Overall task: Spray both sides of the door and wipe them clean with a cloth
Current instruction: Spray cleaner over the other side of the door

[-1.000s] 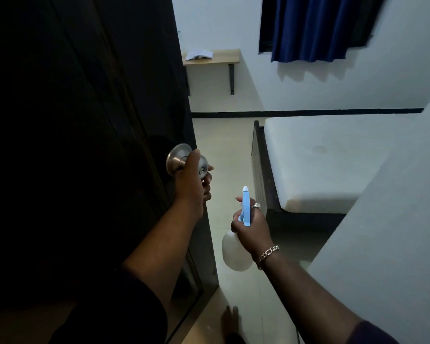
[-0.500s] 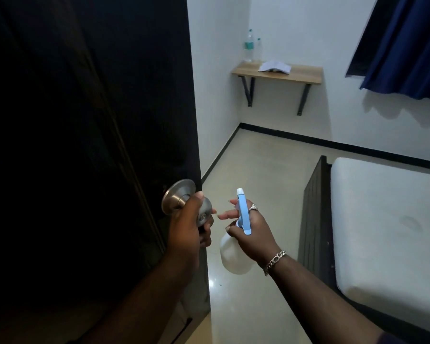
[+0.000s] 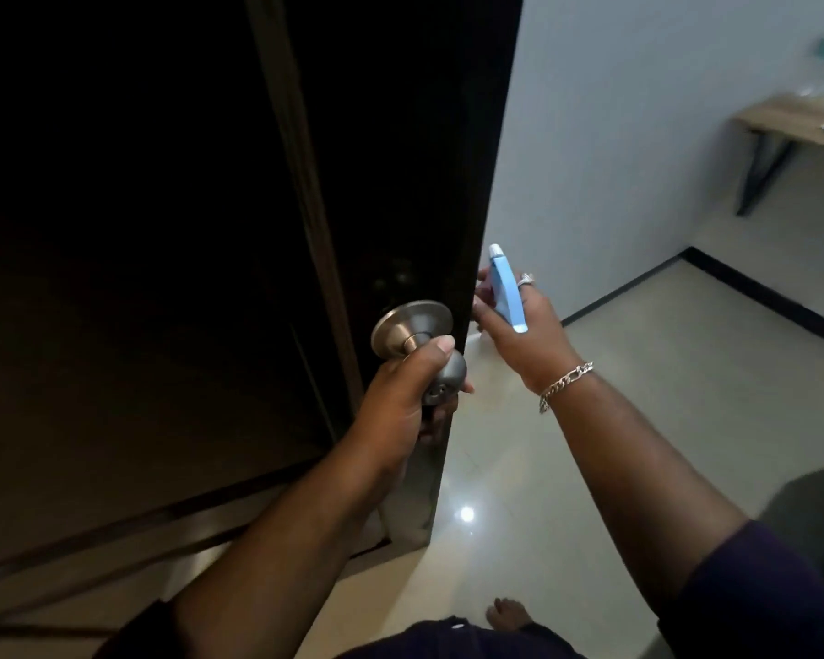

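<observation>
The left hand point(image 3: 400, 397) is wrapped round the metal door knob point(image 3: 417, 337), thumb over the top and fingers curled underneath, holding the dark door point(image 3: 163, 278) by its free edge. The right hand point(image 3: 519, 321) is clamped on the blue head of a spray bottle point(image 3: 507, 287), fingers curled round it just beside the door's edge, with the nozzle pointing up and away; the bottle's body is hidden behind the hand. A bracelet point(image 3: 564, 385) sits on that wrist. No cloth is visible anywhere in view.

The step in hand looks like steadying the door so that a face can be sprayed, so the task seems to be near its start. To do it well, the left hand should keep a firm hold on the knob so the door does not swing when the spray or a wipe pushes on it. The nozzle needs turning toward the door panel, since at present it seems aimed past the edge at the white wall point(image 3: 614, 159). Spraying from a little way back would spread the mist evenly and avoid runs down the dark surface onto the shiny tiled floor point(image 3: 591, 468), where a bare foot point(image 3: 507, 615) stands and could slip. Keep spray off the knob and its keyhole.

A wooden shelf point(image 3: 790, 123) on brackets is fixed to the far wall.
</observation>
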